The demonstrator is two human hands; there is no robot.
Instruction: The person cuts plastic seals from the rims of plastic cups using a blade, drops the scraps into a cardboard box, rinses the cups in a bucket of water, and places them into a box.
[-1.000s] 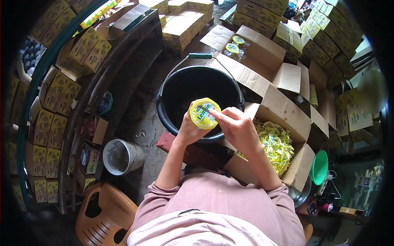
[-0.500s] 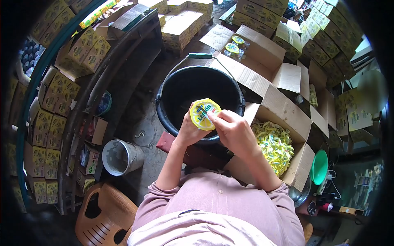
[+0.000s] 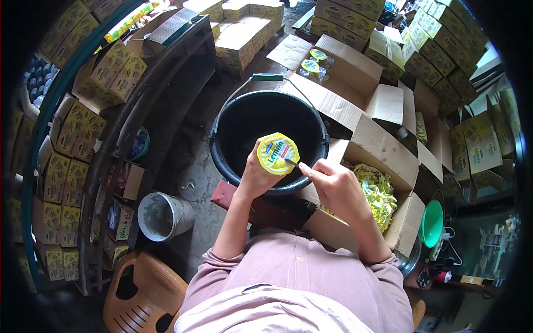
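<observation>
A plastic cup with a yellow and white "Lemon" film lid [image 3: 277,151] is gripped in my left hand [image 3: 256,178], lid facing up toward me. My right hand [image 3: 337,187] pinches a small dark blade [image 3: 292,163], whose tip meets the lid near its lower right edge. Most of the blade's handle is hidden by the fingers. Both hands are over the near rim of a black bucket [image 3: 268,101] with a raised wire handle. To the right, a cardboard box [image 3: 383,145] holds a heap of yellow-green film scraps [image 3: 380,195].
Another open carton [image 3: 355,64] behind holds several lidded cups [image 3: 312,66]. A grey-white pail [image 3: 179,215] and a brown chair [image 3: 143,291] are at left. Shelves with printed cartons [image 3: 78,133] line the left side. A green bowl [image 3: 431,225] lies at right.
My right hand has drawn back to the right and slightly down from the lid, so the blade and more of the lid print show. The cup stays in my left hand.
</observation>
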